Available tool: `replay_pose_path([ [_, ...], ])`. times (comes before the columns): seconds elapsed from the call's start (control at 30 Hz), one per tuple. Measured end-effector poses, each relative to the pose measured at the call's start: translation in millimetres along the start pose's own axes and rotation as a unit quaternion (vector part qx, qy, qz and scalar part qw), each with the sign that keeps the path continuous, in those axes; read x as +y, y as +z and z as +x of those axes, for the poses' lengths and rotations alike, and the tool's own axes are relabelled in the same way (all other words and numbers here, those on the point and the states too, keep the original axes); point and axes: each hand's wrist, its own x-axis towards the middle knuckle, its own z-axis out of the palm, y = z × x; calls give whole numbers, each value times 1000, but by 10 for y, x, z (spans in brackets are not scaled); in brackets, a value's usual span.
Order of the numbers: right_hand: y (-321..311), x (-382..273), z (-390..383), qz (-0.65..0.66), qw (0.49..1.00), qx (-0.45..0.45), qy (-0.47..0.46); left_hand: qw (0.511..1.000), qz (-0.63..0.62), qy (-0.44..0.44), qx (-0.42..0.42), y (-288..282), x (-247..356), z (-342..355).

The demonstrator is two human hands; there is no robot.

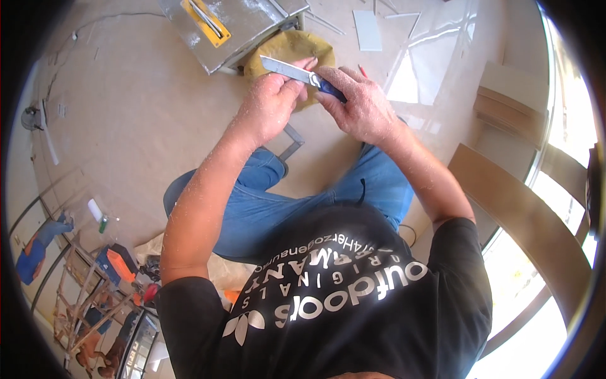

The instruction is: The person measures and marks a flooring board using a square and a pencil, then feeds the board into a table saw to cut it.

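Here, on the far left, a grey metal table saw [221, 28] sits on the floor, with a yellow-brown cloth [287, 50] just beside it. The left hand [268, 107] pinches the shiny blade of a utility knife [303, 76] with its fingers. To the right, the right hand [356, 104] is wrapped tight around the knife's blue handle. Both hands are dusty and close together above the blue jeans [284, 202]

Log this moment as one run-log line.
left hand: pinching knife blade | right hand: gripping blue handle of utility knife | behind: tile saw, yellow cloth
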Motion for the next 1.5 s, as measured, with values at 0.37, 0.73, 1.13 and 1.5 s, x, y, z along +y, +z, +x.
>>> replay_pose_path([
  [0.37,-287,483,144,-48,978,156,129,995,-58,-65,-47,-1,194,-42],
  [0.73,6,118,49,16,999,36,-6,998,-31,-48,-3,-11,114,-25],
  [1.13,-8,33,-7,1,1000,28,10,999,-37,-29,0,52,98,-3],
  [1.5,-251,500,16,-71,984,151,69,999,3,-39,4,61,107,-90],
])
